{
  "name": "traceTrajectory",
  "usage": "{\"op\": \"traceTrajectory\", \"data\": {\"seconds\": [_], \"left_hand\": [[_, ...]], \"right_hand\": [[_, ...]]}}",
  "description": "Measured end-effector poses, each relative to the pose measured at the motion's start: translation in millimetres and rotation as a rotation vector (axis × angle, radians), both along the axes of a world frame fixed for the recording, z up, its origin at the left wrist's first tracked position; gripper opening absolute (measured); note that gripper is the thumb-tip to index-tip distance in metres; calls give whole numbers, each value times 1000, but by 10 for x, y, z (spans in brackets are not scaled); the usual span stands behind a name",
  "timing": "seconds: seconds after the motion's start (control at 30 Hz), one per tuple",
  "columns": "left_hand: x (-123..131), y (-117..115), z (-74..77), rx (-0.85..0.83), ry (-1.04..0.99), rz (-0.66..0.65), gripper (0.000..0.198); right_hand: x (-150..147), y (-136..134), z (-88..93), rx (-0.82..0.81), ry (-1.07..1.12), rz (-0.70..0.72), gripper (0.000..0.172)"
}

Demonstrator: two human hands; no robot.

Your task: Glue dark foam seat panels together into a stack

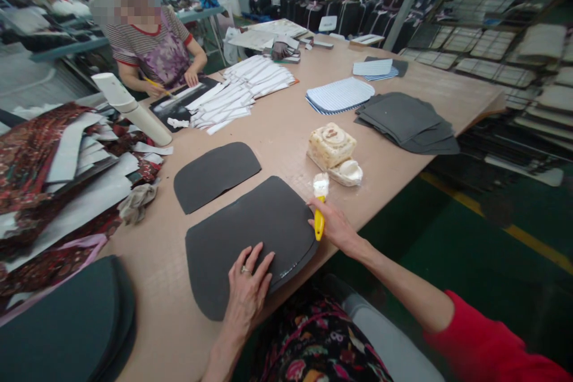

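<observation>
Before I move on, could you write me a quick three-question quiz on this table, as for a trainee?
1. Which grip holds the brush: (A) left or (B) right?
2. True or false: the left grip rests on the big panel.
3. Fill in the colour: the brush's handle is ____.

Key:
1. B, the right grip.
2. True.
3. Yellow.

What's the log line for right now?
left hand: on larger dark panel | right hand: holding yellow brush | bristles: white
</observation>
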State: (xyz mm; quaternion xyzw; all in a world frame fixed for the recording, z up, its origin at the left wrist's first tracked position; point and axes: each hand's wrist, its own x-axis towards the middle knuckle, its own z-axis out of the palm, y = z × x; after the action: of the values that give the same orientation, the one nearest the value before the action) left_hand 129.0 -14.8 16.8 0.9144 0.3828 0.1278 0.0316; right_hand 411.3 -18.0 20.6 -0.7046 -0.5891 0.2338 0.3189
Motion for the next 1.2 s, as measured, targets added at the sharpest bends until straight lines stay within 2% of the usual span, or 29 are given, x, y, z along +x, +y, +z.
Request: {"op": "traceTrajectory", "data": {"seconds": [0.13,0.2,0.33,0.43,0.53,0.7,0.77,0.83,0.9,1.0,1.1,1.2], "left_hand": [[1,2,13,39,3,-7,40],[-6,-1,-12,58,8,-8,40],[-29,-4,-86,135,-6,-7,31],[-21,10,-69,171,5,-14,27],[4,28,2,179,13,-30,32],[-47,-9,18,228,88,-98,42],[-72,-10,31,274,92,-140,39],[-30,64,106,286,44,-168,34],[120,251,226,215,-34,-116,31],[524,710,344,56,-169,74,28],[922,1172,258,-43,-190,137,27],[1105,1430,74,-105,-117,179,26]], "right_hand": [[-248,-13,170,231,-216,48,23],[-542,43,209,334,-129,126,16],[-1190,310,152,312,157,288,18],[-1388,489,61,299,203,367,21],[-1266,524,-29,296,135,363,24],[-779,397,-203,323,-50,185,22],[-605,330,-270,356,-88,112,19],[-470,257,-320,394,-105,62,17],[-376,185,-350,421,-115,35,17],[-299,106,-383,408,-125,-1,20],[-279,81,-436,380,-101,-35,23],[-284,86,-494,380,-41,-35,26]]}}
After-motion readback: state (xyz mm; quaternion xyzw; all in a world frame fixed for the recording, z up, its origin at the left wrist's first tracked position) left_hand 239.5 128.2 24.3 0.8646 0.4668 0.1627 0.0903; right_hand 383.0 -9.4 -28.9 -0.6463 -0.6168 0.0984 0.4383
